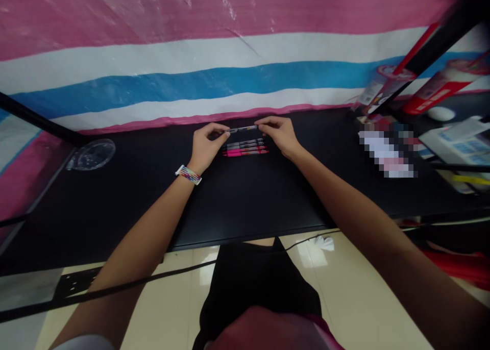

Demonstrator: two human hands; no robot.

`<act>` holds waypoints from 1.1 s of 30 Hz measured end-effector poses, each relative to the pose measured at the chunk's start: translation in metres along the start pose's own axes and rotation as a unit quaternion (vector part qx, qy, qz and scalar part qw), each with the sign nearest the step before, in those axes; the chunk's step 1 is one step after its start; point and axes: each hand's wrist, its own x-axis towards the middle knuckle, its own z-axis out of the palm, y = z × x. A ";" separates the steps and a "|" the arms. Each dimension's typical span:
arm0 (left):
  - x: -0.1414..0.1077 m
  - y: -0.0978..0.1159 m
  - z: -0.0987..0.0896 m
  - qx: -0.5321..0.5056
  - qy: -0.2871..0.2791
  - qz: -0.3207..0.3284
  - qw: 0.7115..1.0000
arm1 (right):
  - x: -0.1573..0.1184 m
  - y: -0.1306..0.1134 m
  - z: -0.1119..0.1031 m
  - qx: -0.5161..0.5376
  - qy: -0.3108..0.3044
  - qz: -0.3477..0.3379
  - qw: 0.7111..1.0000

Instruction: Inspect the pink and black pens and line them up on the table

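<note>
A slim pen (245,128) with a clear barrel and dark ends lies level between my two hands. My left hand (209,143) pinches its left end between thumb and fingers. At the other end, the thumb and forefinger of my right hand (281,135) grip the tip. Just below, several grey-black pens (245,146) lie side by side on the black table (245,197). Nearest to me in that row is a pink-red pen (241,152).
A clear round plastic lid (94,154) lies on the left. To the right stand a cup with a red straw (383,87) and a red cup (432,90), near a white rounded object (441,114) and papers (459,141). A striped sheet (229,79) hangs behind the table.
</note>
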 end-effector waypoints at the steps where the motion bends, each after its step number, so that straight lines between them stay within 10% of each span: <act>1: 0.000 -0.001 0.000 0.007 -0.007 0.001 1.000 | 0.001 0.003 -0.002 -0.037 -0.007 -0.021 0.999; 11: -0.004 0.003 -0.002 0.119 -0.062 -0.034 0.990 | -0.002 0.007 -0.008 -0.311 -0.056 -0.102 0.943; 28: -0.003 -0.008 0.001 0.238 -0.072 0.009 0.969 | -0.007 0.003 -0.003 -0.312 -0.014 -0.158 0.937; 33: -0.003 -0.003 0.001 0.262 -0.086 -0.009 0.961 | -0.021 -0.018 0.011 -0.326 -0.111 -0.264 0.901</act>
